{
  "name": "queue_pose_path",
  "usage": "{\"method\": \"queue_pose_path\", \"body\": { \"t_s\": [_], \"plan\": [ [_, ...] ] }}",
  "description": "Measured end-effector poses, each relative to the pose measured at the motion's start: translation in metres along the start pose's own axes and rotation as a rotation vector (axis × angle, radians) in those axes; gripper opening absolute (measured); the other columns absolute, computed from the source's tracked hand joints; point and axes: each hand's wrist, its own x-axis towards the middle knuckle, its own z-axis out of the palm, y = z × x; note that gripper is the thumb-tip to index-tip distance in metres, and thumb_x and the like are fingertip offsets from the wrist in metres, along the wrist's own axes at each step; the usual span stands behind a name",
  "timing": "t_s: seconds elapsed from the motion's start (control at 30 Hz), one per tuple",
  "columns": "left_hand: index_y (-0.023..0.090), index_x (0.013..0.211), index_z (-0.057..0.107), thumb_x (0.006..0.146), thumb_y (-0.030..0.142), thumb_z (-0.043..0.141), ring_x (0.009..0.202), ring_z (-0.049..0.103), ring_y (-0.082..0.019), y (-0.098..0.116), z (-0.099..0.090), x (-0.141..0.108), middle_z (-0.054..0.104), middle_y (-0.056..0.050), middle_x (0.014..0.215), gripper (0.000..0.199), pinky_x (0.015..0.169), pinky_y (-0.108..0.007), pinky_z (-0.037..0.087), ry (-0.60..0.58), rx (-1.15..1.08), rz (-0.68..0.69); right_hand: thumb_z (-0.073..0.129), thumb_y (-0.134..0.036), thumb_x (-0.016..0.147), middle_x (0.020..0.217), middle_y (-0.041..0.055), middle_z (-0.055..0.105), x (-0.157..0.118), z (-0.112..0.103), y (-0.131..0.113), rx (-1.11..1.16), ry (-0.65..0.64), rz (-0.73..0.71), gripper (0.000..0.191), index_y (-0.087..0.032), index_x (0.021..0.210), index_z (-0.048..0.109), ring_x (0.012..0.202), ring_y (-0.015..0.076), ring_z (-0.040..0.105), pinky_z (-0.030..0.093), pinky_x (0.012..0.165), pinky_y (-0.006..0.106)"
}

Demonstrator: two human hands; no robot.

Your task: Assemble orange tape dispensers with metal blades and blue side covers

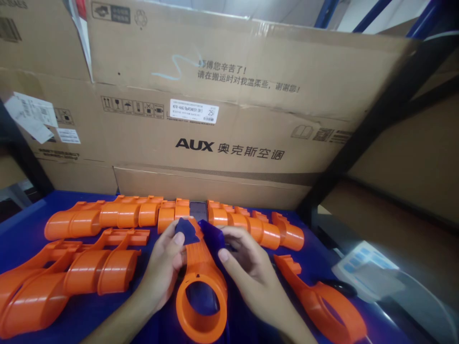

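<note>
Orange plastic is forming the body of the ringed part [201, 262], which is standing between the two hands above the blue surface [21, 229], with its round opening facing the wearer. The left hand [165, 263] is pinching the narrow upper end, its thumb pressing a dark blue piece [186, 231] flat against the face. The right hand [249, 265] is gripping a second blue piece [214, 237] between thumb and fingers, just beside the upper edge; whether that piece is touching the orange plastic cannot be told.

The step in hand appears to be positioning the blue pieces at the narrow end. For a good result, the left hand should be supporting the part firmly without bending its neck, and the right hand should be aligning its piece squarely with the edge before applying pressure. Uneven force could be tilting either piece, so thumb pressure should be staying light until the edges are matching.

Similar orange parts are lying in a back-left row [83, 224], a front-left group [86, 276] and a right-hand row [263, 233]. A lone orange part [304, 292] is resting beyond the right forearm.
</note>
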Motion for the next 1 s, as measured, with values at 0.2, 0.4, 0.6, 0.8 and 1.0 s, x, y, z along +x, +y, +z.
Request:
{"method": "queue_pose_path", "body": {
  "t_s": [0.2, 0.4, 0.6, 0.8, 1.0],
  "plan": [
    [0.025, 0.121, 0.062, 0.084, 0.034, 0.077, 0.098, 0.072, -0.023, -0.004, -0.005, 0.002, 0.073, -0.008, 0.119, 0.041, 0.075, -0.03, 0.06, 0.034, 0.032, 0.063, 0.068, -0.026, 0.095, 0.135, 0.0062, 0.064, 0.0, -0.005, -0.002, -0.101, -0.03, -0.097, 0.031, -0.033, 0.126, 0.065, 0.13, 0.0281, 0.059, 0.043, 0.114, 0.048],
    [0.03, 0.122, 0.06, 0.079, 0.029, 0.081, 0.098, 0.07, -0.024, 0.0, -0.007, -0.001, 0.07, -0.004, 0.114, 0.048, 0.074, -0.031, 0.06, 0.011, 0.072, 0.115, 0.071, -0.026, 0.093, 0.135, 0.0086, 0.065, 0.0, -0.003, -0.005, -0.093, 0.072, -0.125, 0.032, -0.031, 0.125, 0.069, 0.13, 0.0306, 0.058, 0.043, 0.114, 0.053],
    [0.03, 0.122, 0.064, 0.075, 0.029, 0.086, 0.098, 0.067, -0.019, -0.001, -0.003, -0.003, 0.069, -0.003, 0.112, 0.052, 0.088, -0.033, 0.057, -0.008, 0.131, 0.219, 0.073, -0.028, 0.092, 0.135, 0.008, 0.066, 0.001, -0.004, -0.002, -0.119, 0.06, -0.147, 0.032, -0.031, 0.123, 0.071, 0.129, 0.0304, 0.06, 0.044, 0.113, 0.053],
    [0.032, 0.122, 0.065, 0.074, 0.03, 0.087, 0.103, 0.064, -0.02, 0.0, -0.003, -0.003, 0.066, -0.003, 0.118, 0.053, 0.094, -0.033, 0.053, -0.05, 0.151, 0.242, 0.072, -0.028, 0.092, 0.135, 0.0054, 0.066, 0.001, -0.005, 0.0, -0.144, 0.04, -0.157, 0.032, -0.034, 0.123, 0.07, 0.129, 0.0286, 0.06, 0.044, 0.114, 0.052],
    [0.037, 0.129, 0.063, 0.078, 0.028, 0.083, 0.119, 0.06, -0.024, -0.007, -0.012, -0.004, 0.063, -0.003, 0.129, 0.056, 0.102, -0.036, 0.051, -0.096, 0.147, 0.302, 0.071, -0.029, 0.093, 0.134, 0.0045, 0.066, -0.001, -0.006, 0.0, -0.168, 0.051, -0.173, 0.03, -0.034, 0.122, 0.07, 0.129, 0.028, 0.06, 0.044, 0.114, 0.05]
  ]
}}
